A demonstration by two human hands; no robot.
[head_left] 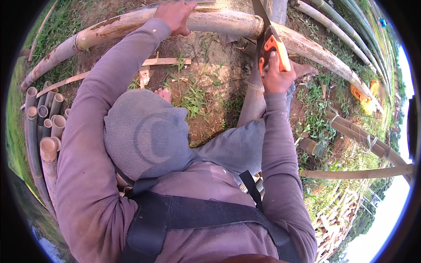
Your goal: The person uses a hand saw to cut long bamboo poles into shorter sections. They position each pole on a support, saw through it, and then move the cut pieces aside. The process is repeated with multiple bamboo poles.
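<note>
A long, pale bamboo pole (223, 22) lies across in front of me, bending down toward both sides of the head view. My left hand (175, 17) presses over it left of the middle, fingers on the far side and thumb on the near side. In my right hand (278, 75) is a hand saw (283, 52) with an orange and black handle, the fingers closed round the grip. Its blade stands against the pole close to a node, its tip reaching the upper edge. How deep the blade sits in the bamboo, I cannot tell.
Under the long pole, a thick bamboo piece (253, 98) runs toward me beside my right leg. Cut bamboo tubes (48, 149) stand bunched at the left. More poles (337, 30) lie at the upper right, near a yellow-orange object (367, 98). A split strip (166, 61) lies on the ground.
</note>
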